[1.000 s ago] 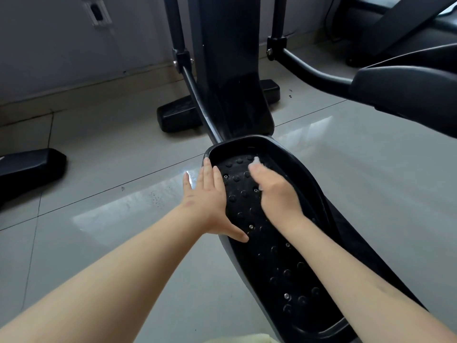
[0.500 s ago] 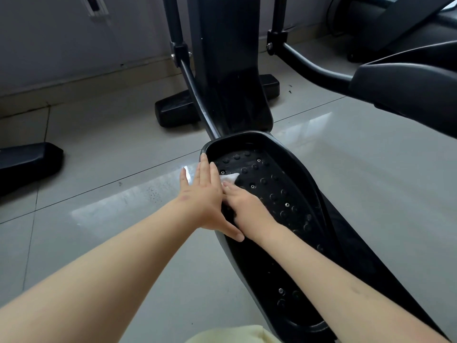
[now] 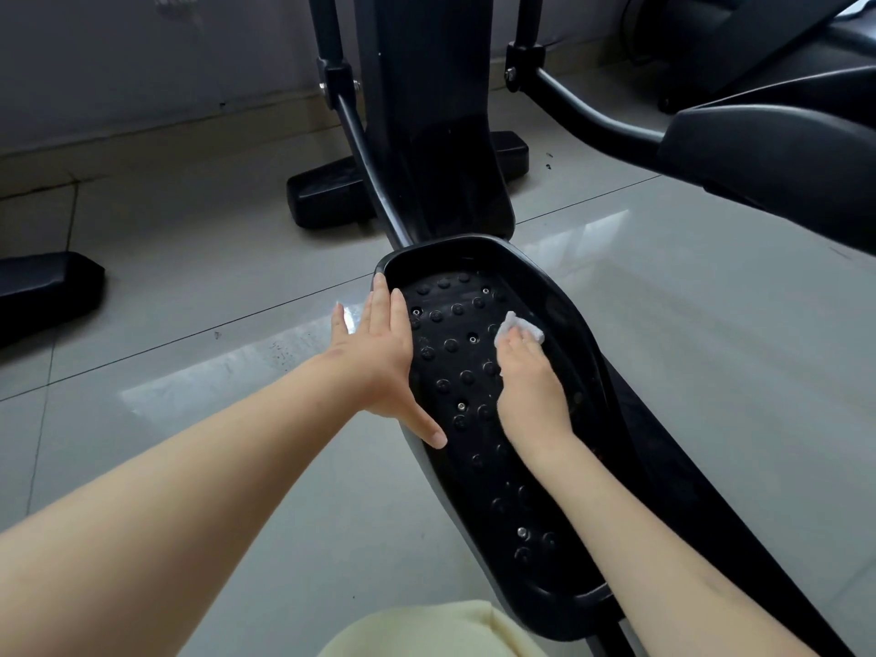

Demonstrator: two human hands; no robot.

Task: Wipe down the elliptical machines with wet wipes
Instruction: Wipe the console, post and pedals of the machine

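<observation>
Black studded plastic fills the middle of the head view: the foot pedal point(image 3: 450, 244) of the elliptical machine point(image 3: 426, 111), lying lengthways away from the person over glossy grey floor tiles point(image 3: 213, 277). Half a second ago the right hand was tucked against the left one at the pedal's left inner edge, with the wipe just beside the left fingertips. Now the right hand point(image 3: 531, 391) has swept across the tread to its right side, and a band of bare studs separates the two hands. The wet wipe point(image 3: 519, 327) has travelled with it and sits on the tread close to the pedal's right inner wall, a white bunch showing ahead of the knuckles. The left hand point(image 3: 379, 362) has kept its place on the left rim.

The right hand lies palm down with its back to the camera. Its fingers are bent over the bunched wipe, gripping it and pressing it onto the studs, and the forearm runs in from the lower right above the pedal's rear half. The left hand is flat and relaxed: four fingers straight and close together along the left rim, pointing toward the machine's column, and the thumb splayed out to the right with its tip resting on the tread. It holds nothing. Its forearm stretches in from the lower left, above the floor.
</observation>
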